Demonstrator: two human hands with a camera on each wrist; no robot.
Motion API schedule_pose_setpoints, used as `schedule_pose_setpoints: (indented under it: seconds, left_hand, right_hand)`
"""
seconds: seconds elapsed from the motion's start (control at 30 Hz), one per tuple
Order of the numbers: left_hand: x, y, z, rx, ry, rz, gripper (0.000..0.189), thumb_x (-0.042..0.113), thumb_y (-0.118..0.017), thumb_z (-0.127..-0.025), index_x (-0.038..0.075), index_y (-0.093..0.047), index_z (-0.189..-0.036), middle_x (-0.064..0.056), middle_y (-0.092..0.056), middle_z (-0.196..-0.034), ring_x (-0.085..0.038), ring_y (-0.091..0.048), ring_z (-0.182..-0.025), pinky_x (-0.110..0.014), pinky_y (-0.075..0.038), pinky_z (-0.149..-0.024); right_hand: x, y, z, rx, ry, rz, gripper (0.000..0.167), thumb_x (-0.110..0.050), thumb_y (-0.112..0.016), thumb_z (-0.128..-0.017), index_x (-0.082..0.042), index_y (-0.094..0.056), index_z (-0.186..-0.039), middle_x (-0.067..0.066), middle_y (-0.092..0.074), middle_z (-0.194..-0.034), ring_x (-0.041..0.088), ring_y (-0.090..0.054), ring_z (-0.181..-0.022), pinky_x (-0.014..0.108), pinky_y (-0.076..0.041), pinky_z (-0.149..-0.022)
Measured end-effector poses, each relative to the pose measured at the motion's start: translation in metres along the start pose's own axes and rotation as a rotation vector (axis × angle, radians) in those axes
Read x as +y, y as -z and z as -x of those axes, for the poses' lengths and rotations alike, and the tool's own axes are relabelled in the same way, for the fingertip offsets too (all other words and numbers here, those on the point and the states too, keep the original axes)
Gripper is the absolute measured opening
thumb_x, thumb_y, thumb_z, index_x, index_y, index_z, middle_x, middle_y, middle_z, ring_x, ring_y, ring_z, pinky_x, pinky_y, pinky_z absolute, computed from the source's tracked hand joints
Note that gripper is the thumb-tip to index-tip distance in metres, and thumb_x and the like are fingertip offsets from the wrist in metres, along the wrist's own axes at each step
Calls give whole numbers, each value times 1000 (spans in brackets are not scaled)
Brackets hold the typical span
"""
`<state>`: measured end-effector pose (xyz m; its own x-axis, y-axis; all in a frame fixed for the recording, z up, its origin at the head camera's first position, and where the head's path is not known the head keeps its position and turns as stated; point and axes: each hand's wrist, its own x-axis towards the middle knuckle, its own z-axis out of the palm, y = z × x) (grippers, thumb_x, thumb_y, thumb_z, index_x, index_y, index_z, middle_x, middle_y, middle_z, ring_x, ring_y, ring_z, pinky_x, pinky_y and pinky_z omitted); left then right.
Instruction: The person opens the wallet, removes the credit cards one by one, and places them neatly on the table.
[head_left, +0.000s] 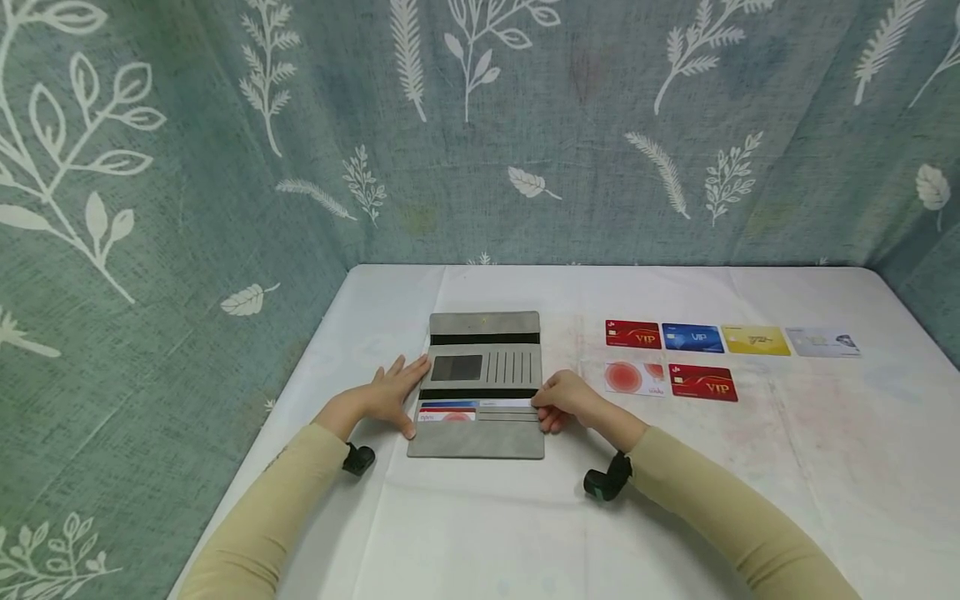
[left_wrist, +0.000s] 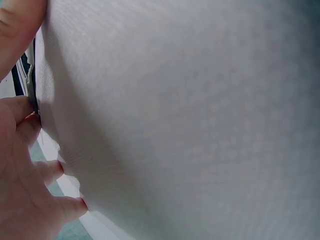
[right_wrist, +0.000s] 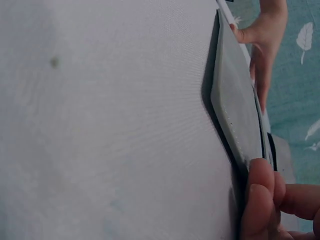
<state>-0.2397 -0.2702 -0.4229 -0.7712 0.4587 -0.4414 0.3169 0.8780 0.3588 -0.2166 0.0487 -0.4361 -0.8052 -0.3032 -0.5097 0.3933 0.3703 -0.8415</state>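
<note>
A grey wallet [head_left: 476,442] lies unfolded on the table, with card slots and a dark window. My left hand [head_left: 386,392] rests at its left edge with straight, spread fingers, the thumb near the lower corner. In the left slots are a blue card [head_left: 450,404] and, below it, a red card and a white card with a red circle [head_left: 448,416]. A whitish card [head_left: 506,403] shows as a thin strip in the top right slot. My right hand [head_left: 562,402] pinches its right end at the wallet's edge; the fingertips hide that end.
Right of the wallet lie two rows of cards: red [head_left: 632,334], blue [head_left: 692,337], yellow [head_left: 755,340] and silver [head_left: 822,342] behind, white with a red circle [head_left: 634,378] and another red [head_left: 703,382] in front. A patterned green curtain [head_left: 570,167] stands behind the white table [head_left: 480,533].
</note>
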Motion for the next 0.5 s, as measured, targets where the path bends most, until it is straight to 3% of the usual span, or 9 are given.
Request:
schedule_pose_setpoints:
  seconds: [0.27,0.5]
  left_hand:
    - [-2,0,-3,0,3,2,127,37,-85,-53,5,-7,-147,-13,-1,-154,-42,10,-137,-65,4,-103]
    - [-2,0,-3,1,9,0,127,37,-85,-52,5,-7,-147,-12,-1,-154,-42,10,-137,-65,4,-103]
  right_hand:
    - [3,-4,-5,42,-7,14,22,-8,-62,-84,-3,-55,-64,2,-51,-47,9,-52,-36,21,-45,-37]
    - [3,-3,-7,51,-14,89,33,-12,-62,-85,-8,-47,-57,-1,-42,-42,6,-44,-32,18,-38,-34]
